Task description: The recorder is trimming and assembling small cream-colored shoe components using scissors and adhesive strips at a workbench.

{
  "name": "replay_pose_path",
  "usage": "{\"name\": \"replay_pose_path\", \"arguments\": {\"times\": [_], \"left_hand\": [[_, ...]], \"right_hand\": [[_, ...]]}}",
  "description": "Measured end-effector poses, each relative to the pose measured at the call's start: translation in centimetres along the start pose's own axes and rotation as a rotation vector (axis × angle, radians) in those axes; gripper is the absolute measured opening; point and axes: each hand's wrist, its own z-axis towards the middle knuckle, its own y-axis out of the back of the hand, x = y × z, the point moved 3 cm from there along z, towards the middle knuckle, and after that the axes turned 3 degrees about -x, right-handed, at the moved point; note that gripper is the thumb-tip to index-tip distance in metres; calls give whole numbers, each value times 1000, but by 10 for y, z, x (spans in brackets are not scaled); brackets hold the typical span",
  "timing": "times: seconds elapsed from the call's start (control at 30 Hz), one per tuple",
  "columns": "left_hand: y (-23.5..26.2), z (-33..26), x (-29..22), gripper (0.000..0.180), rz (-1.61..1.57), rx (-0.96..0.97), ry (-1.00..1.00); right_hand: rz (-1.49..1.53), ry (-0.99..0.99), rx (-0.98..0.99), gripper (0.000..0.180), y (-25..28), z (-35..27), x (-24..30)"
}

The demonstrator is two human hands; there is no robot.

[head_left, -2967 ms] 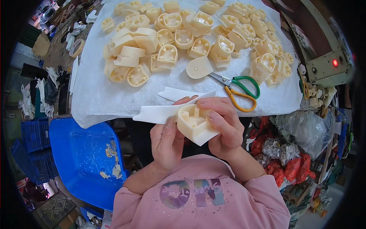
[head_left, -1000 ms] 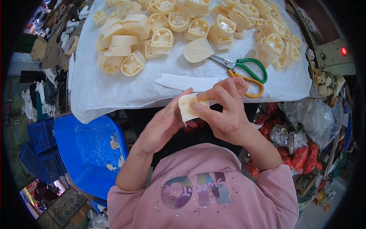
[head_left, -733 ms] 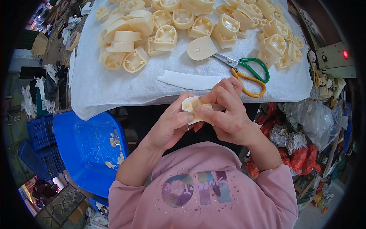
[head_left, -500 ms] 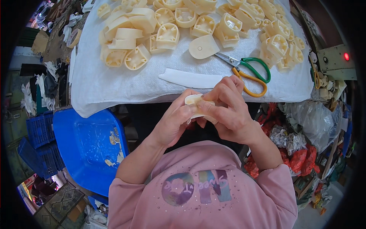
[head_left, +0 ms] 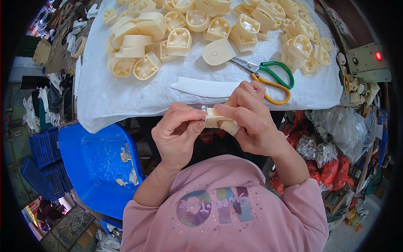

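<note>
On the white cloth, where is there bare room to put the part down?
Bare white cloth lies along the near edge, left of the white strip, below the cream parts. A smaller patch sits right of the scissors. The far half is crowded.

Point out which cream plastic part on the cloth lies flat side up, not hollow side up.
The teardrop-shaped part just left of the scissors: it shows a smooth closed face, while its neighbours show open ribbed hollows.

cream plastic part (head_left: 218, 120), gripped between fingers (head_left: 195, 126)
</note>
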Motion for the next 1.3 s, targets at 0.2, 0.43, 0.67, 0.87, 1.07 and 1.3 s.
{"name": "replay_pose_path", "arguments": {"times": [0.2, 0.43, 0.67, 0.87, 1.07, 1.3], "left_hand": [[-3, 6, -11, 12, 176, 72, -30], [-10, 11, -19, 21, 321, 155, -159], [-14, 3, -12, 27, 203, 41, 80], [-10, -2, -9, 16, 93, 47, 73], [-7, 2, -15, 20, 449, 32, -354], [12, 4, -17, 26, 515, -88, -394]], "right_hand": [[64, -44, 72, 45, -2, -4, -2], [34, -57, 143, 42, -1, -5, -1], [56, -57, 259, 38, -4, -3, -1], [29, -55, 168, 38, 4, 0, -6], [-41, 45, 126, 37, 1, 2, -1], [-76, 79, 49, 34, 27, 16, 20]]}}
